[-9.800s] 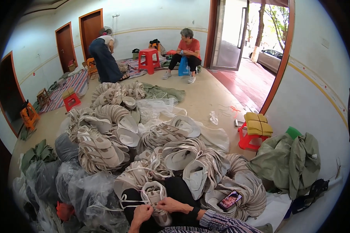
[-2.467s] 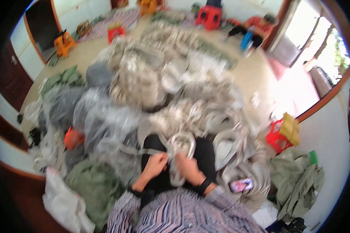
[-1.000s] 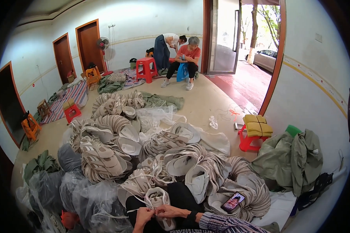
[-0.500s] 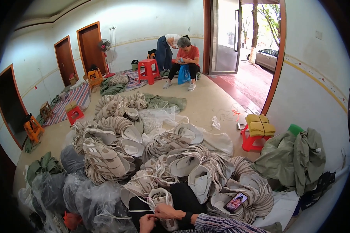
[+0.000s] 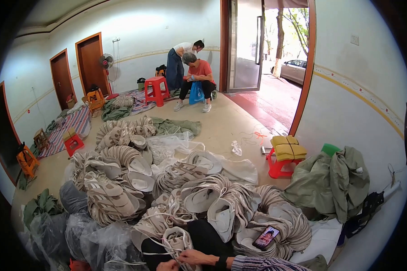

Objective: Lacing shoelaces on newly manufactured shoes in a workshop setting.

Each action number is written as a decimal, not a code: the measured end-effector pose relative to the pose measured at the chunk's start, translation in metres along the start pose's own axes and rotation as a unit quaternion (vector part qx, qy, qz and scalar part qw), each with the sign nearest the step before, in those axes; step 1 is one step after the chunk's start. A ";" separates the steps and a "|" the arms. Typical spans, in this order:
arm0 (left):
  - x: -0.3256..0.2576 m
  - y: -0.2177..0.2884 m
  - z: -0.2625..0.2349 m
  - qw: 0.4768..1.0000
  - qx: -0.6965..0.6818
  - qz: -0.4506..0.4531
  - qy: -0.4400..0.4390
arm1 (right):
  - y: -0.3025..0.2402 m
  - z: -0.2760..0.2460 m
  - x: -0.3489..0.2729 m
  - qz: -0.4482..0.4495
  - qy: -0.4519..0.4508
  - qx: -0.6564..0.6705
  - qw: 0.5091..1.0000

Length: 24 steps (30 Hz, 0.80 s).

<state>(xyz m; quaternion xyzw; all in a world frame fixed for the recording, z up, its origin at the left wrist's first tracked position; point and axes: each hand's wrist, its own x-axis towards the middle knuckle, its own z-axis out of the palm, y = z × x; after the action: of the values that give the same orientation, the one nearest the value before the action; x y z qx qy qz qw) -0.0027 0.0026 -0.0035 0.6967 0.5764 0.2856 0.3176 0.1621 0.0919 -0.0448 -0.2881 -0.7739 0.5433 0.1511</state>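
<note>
Beige shoe upper [image 5: 177, 238], right fingers [image 5: 185, 256] touching, left fingers [image 5: 170, 264] beside, both grips unclear

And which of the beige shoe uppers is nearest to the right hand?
The single upper against the dark trousers, at bottom centre: the right hand overlaps it, while the others lie in piles farther away.
</note>
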 end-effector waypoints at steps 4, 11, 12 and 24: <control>-0.026 0.039 0.017 0.996 -0.028 0.036 -0.083 | -0.012 0.006 0.017 0.096 -0.056 -0.069 0.991; -0.029 -0.002 0.011 0.896 -0.373 -0.239 -0.039 | -0.035 0.005 -0.002 -0.058 -0.056 -0.097 0.992; -0.028 -0.018 0.009 0.902 -0.361 -0.235 0.012 | -0.048 0.000 -0.010 -0.129 -0.016 -0.115 0.985; 0.016 -0.039 0.005 0.686 -0.612 -0.384 -0.088 | -0.082 -0.015 -0.033 -0.244 -0.130 -0.176 0.945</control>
<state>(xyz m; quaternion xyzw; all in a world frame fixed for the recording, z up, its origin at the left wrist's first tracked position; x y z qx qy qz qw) -0.0204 0.0230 -0.0366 0.0873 0.4598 0.3656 0.8046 0.1725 0.0629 0.0396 -0.0396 -0.9166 0.3780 0.1241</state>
